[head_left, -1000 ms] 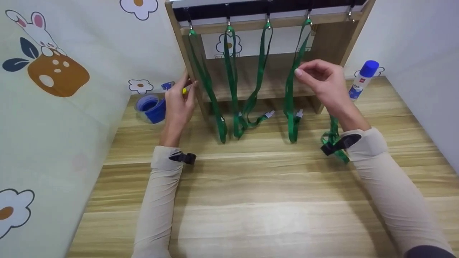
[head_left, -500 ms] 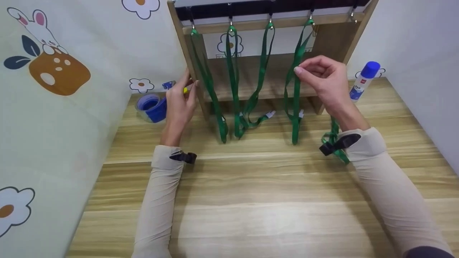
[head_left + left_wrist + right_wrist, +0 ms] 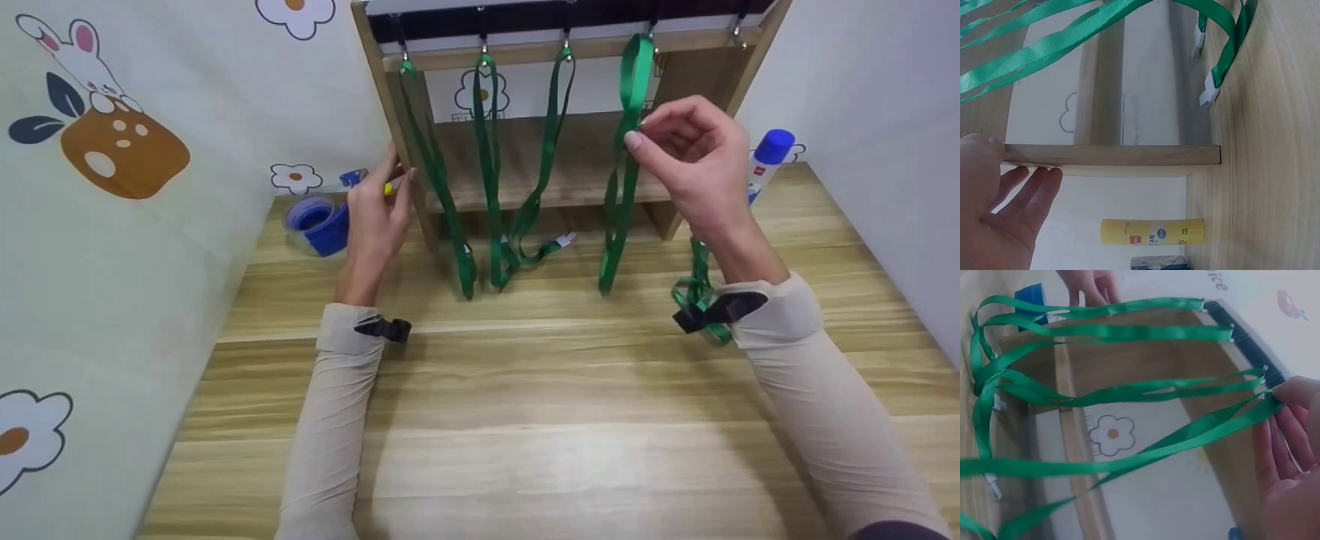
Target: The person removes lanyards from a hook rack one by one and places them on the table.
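My right hand (image 3: pixel 701 169) pinches a green lanyard (image 3: pixel 621 202) between thumb and fingertips at the fourth hook of a wooden rack (image 3: pixel 547 196). Above the fingers its ribbon makes a loop (image 3: pixel 638 64) whose top overlaps that hook; the lower part hangs down toward the table. Further left, three more green lanyards (image 3: pixel 486 172) hang from hooks, white clips at some of their ends. With the thumb at the front edge and fingers behind, my left hand (image 3: pixel 377 214) holds the rack's left side panel (image 3: pixel 1112 154).
A blue tape dispenser (image 3: pixel 328 229) and a yellow glue stick (image 3: pixel 1151 232) stand left of the rack. On the right are a blue-capped glue bottle (image 3: pixel 772 150) and another green lanyard (image 3: pixel 699 262) lying on the table. The fifth hook (image 3: pixel 739 37) is bare.
My right hand has moved up and slightly right with the fourth lanyard. A loop of its ribbon now rises above the fingers, and its lower end has swung slightly left. My left hand stays put.
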{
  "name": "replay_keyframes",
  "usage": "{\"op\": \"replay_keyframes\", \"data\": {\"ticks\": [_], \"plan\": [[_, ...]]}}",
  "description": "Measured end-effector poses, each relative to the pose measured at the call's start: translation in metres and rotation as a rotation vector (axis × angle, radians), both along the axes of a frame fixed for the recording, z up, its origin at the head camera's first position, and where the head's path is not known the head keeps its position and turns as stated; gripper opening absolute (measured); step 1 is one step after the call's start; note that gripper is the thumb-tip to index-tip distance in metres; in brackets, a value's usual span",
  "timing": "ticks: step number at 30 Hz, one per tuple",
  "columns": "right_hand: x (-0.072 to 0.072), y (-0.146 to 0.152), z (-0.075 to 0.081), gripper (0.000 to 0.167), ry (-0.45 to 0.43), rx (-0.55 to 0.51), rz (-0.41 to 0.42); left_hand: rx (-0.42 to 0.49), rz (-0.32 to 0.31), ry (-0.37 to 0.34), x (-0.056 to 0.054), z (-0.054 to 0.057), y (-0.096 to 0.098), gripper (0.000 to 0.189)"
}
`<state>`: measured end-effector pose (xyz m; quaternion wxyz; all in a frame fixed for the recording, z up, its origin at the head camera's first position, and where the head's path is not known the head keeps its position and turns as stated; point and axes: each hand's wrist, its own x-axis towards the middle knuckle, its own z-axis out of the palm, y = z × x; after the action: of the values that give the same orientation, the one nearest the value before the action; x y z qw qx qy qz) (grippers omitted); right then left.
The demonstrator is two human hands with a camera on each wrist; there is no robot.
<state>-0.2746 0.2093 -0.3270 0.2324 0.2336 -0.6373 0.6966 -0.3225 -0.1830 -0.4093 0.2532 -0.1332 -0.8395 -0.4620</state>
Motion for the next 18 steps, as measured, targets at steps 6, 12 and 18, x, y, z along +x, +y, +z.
{"op": "replay_keyframes", "data": {"ticks": [6,12,18], "plan": [[0.012,0.002,-0.001,0.032,0.048,0.047,0.019,-0.02,0.009,0.011,0.0,0.001,-0.001,0.048],[0.021,0.01,-0.008,0.033,-0.06,0.169,-0.084,-0.025,0.013,0.004,0.0,0.002,-0.001,0.049],[0.026,0.018,-0.016,0.028,-0.199,0.228,-0.081,-0.03,0.02,0.001,0.0,0.001,0.0,0.049]]}}
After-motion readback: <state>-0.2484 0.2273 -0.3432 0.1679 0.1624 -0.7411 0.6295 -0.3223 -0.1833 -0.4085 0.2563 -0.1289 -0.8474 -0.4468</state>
